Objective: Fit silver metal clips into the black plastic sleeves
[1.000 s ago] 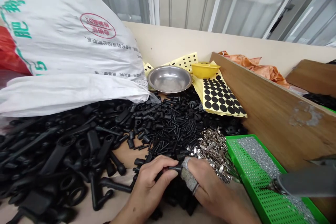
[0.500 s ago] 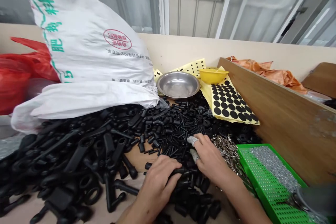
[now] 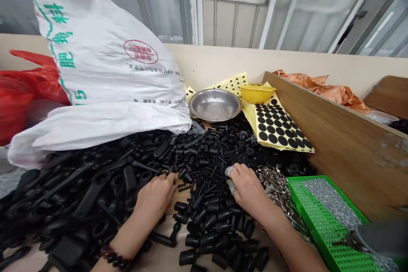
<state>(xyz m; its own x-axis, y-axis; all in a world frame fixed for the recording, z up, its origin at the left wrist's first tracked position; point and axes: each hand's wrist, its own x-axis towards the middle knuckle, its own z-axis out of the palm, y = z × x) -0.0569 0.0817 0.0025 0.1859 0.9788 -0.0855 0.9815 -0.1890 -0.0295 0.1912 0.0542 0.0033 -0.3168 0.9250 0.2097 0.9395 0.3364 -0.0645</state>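
Observation:
My left hand (image 3: 157,195) reaches into the edge of the heap of long black handles (image 3: 92,193). Its fingers are bent together at some small black cylinders (image 3: 187,177), and their tips are partly hidden. On that wrist sits a dark beaded bracelet (image 3: 114,258). My right hand (image 3: 247,189) rests beside the small black screws (image 3: 204,187), fingers curled in, with pale wraps (image 3: 230,171) on two of them. Whatever is in its fingers is hidden. Larger black caps (image 3: 212,221) lie loose between the two forearms.
Shiny metal pieces (image 3: 274,182) lie right of my right hand, beside a green perforated tray (image 3: 331,231) holding clear bits. A steel bowl (image 3: 215,104), a yellow bowl (image 3: 257,92) and a black-dot sticker sheet (image 3: 280,127) stand behind. A white sack (image 3: 111,72) and wooden board (image 3: 344,140) flank them.
My left hand has moved left and farther forward, away from the black caps to the small cylinders by the handles. My right hand stays nearly in place.

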